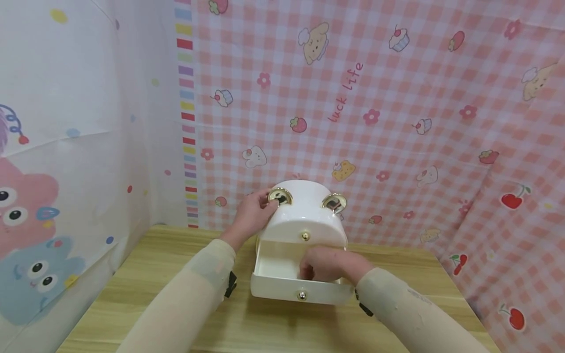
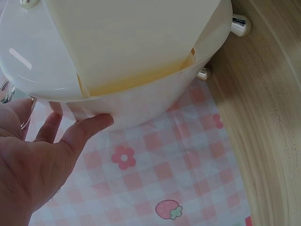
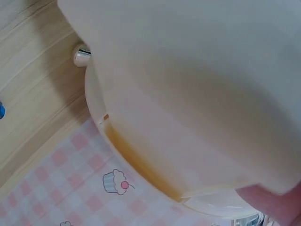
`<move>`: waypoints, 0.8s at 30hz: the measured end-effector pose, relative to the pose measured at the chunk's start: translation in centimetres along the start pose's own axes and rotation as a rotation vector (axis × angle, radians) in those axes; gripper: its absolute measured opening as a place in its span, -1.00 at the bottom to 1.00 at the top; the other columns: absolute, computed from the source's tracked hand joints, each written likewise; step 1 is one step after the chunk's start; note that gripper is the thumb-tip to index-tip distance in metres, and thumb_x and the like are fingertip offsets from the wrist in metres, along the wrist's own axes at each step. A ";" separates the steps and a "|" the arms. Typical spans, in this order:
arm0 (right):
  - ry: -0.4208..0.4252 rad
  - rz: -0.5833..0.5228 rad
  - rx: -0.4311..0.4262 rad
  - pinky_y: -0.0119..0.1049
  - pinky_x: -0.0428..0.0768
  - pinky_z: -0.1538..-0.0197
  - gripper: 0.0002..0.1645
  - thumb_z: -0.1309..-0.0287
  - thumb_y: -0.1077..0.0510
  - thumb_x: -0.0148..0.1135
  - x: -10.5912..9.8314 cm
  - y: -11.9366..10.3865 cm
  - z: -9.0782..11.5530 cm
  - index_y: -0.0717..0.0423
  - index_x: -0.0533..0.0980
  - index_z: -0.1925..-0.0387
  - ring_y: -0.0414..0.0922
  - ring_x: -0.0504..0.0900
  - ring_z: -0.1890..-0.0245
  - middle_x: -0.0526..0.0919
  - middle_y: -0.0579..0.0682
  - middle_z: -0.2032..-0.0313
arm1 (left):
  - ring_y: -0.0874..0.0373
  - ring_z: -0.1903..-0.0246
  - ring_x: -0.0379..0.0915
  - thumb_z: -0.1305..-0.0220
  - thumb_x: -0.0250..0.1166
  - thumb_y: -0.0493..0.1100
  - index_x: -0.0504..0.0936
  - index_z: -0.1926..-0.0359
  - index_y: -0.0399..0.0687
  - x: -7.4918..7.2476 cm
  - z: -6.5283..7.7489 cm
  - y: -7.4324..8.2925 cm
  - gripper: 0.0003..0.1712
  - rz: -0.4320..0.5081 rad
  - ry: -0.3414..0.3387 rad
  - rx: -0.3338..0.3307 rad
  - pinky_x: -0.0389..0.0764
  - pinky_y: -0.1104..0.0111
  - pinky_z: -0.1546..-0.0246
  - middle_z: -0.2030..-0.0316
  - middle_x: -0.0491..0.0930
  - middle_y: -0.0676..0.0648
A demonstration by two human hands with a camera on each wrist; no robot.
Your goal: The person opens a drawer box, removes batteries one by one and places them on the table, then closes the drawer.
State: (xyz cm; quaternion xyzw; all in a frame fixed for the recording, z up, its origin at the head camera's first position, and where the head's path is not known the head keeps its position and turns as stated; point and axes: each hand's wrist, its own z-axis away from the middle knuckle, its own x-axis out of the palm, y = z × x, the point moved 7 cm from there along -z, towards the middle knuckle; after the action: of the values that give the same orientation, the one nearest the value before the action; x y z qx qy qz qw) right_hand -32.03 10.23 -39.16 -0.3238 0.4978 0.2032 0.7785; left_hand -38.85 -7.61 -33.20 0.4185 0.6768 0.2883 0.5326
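Note:
A white rounded drawer box stands on the table, with a gold-rimmed ear on each side of its top. My left hand holds it at the left ear, thumb in front. In the left wrist view, fingers of the left hand lie along the box's side. The lower drawer is pulled out, a gold knob on its front. Into it reaches my right hand, fingers bent downward; I cannot tell whether they hold anything. Drawer walls hide most of the right hand in the right wrist view.
The upper compartment with its own gold knob is closed above the drawer. Beneath the box is a wood-grain table. A pink checked cloth hangs close behind it, and a pale printed cloth at the left.

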 end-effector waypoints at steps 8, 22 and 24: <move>0.161 0.175 -0.126 -0.55 0.52 0.35 -0.76 0.01 0.37 0.53 -0.8 0.1 0.2 -0.06 0.76 0.51 -0.45 0.50 0.49 0.74 -0.24 0.52 | -0.15 -0.20 0.71 -0.53 0.27 -0.07 0.63 -0.38 0.03 0.0 -0.1 0.0 -0.53 0.005 0.003 0.006 0.72 0.03 -0.23 -0.23 0.73 -0.21; 0.179 0.167 -0.090 -0.53 0.35 0.45 -0.66 -0.11 0.28 0.53 -0.7 0.9 0.7 0.00 0.63 0.69 -0.42 0.34 0.57 0.56 -0.29 0.63 | -0.13 -0.20 0.71 -0.53 0.27 -0.06 0.62 -0.40 0.04 0.1 -0.1 -0.1 -0.51 0.009 0.000 -0.009 0.72 0.03 -0.22 -0.24 0.73 -0.21; 0.168 0.154 -0.099 -0.53 0.30 0.47 -0.65 -0.11 0.29 0.51 -0.6 0.9 0.8 0.00 0.59 0.70 -0.40 0.29 0.59 0.48 -0.29 0.65 | -0.12 -0.20 0.71 -0.53 0.27 -0.06 0.62 -0.40 0.04 0.1 -0.1 -0.1 -0.52 0.009 0.003 -0.011 0.73 0.03 -0.21 -0.24 0.73 -0.21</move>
State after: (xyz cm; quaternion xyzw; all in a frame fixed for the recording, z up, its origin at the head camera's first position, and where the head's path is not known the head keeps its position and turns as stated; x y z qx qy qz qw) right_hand -32.38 11.46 -38.62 -0.3385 0.5741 0.2587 0.6992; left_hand -38.97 -7.55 -33.38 0.4181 0.6742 0.2948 0.5327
